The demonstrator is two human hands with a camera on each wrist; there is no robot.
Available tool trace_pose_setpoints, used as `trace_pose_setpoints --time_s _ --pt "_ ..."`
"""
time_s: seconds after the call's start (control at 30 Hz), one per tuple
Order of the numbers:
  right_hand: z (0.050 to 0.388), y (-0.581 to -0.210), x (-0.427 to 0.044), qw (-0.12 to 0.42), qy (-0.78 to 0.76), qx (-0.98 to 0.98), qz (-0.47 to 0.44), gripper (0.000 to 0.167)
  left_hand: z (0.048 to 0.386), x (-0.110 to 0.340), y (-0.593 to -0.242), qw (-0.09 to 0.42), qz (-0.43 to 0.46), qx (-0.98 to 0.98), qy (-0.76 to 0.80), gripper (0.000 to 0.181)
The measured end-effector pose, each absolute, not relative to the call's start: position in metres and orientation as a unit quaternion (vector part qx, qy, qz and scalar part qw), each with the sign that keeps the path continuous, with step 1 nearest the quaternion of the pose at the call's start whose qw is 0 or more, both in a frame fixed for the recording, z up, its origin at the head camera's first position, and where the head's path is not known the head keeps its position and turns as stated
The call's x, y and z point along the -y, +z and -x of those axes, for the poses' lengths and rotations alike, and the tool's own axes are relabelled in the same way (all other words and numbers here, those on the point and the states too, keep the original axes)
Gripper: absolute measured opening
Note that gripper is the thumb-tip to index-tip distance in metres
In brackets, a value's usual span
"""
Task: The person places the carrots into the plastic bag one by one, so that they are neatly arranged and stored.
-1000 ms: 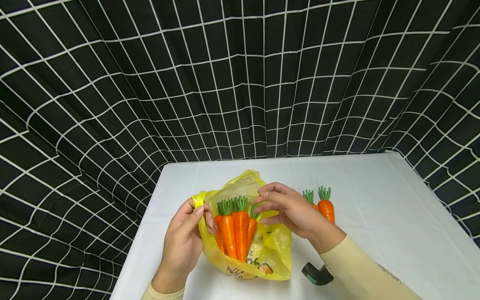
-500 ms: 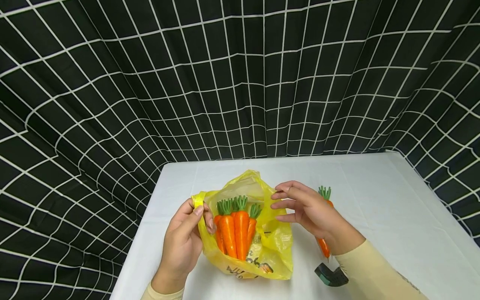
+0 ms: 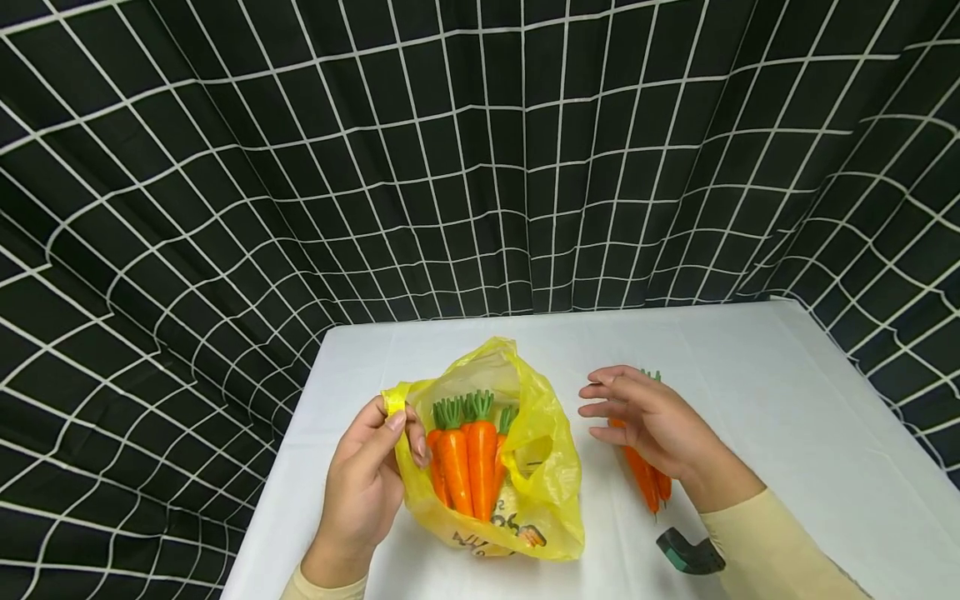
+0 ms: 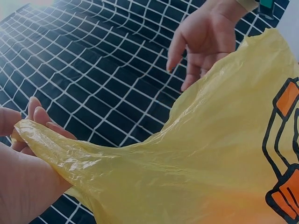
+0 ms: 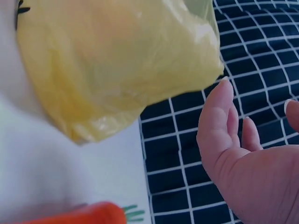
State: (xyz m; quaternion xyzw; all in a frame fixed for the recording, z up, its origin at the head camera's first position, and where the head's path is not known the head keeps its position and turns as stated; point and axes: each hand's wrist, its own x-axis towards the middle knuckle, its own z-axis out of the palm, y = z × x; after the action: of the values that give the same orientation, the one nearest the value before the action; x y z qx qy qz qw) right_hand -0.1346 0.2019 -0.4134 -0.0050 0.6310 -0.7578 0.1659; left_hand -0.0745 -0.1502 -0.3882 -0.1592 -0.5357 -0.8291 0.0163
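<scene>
My left hand [image 3: 367, 483] pinches the handle of a yellow plastic bag [image 3: 551, 500], whose mouth gapes upward. Several orange carrots [image 3: 482, 467] with green tops lean together inside it. To the right of the bag, my right hand [image 3: 660, 425] hovers with relaxed fingers and holds nothing. Below that hand, loose carrots [image 3: 639, 479] lie on the table, partly hidden by it. In the left wrist view the bag's handle [image 4: 42, 137] is stretched from the gripping fingers. The right wrist view has one carrot [image 5: 88, 214] at its lower edge.
A white cloth covers the table [image 3: 780, 400]. Black curtains with a white grid [image 3: 480, 167] stand behind it and at both sides. A dark curved device [image 3: 690, 554] is by the right wrist.
My right hand has moved away from the bag's mouth to the right, over the loose carrots. The bag's right side has folded inward a little. My left hand keeps its grip.
</scene>
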Motion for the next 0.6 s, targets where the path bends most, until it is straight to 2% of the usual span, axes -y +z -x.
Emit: trace_pose_setpoints --time_s 0.6 --pt "0.127 -0.444 -0.258 0.148 -0.724 -0.674 -0.025 0.033 0.075 0.150 -0.388 0.017 0.163 0.532 -0.830 0.017"
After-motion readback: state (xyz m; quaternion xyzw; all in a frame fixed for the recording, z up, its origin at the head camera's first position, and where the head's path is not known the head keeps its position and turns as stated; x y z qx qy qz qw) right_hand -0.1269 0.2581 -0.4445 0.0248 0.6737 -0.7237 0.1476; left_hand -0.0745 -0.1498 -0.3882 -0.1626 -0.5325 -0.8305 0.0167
